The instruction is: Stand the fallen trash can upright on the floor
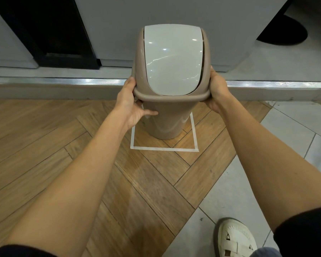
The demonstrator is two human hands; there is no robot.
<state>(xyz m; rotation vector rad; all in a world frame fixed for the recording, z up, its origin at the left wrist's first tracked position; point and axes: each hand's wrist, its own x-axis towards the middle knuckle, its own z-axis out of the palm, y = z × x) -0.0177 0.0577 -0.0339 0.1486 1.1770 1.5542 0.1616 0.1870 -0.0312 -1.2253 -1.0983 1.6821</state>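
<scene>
A beige plastic trash can [167,119] with a pale grey swing lid [172,58] stands upright in the middle of the head view. Its base rests inside a square of white tape [164,148] on the wooden floor. My left hand [132,103] grips the can's left side just under the lid rim, thumb across the front of the body. On the opposite side, my right hand [216,90] clasps the rim. Both arms reach forward from the bottom corners.
A raised step with a metal strip [63,81] runs across behind the can, with grey panels and a dark opening [50,30] beyond. Grey tiles [289,127] adjoin the wood at the right. My shoe [234,238] is at the bottom right.
</scene>
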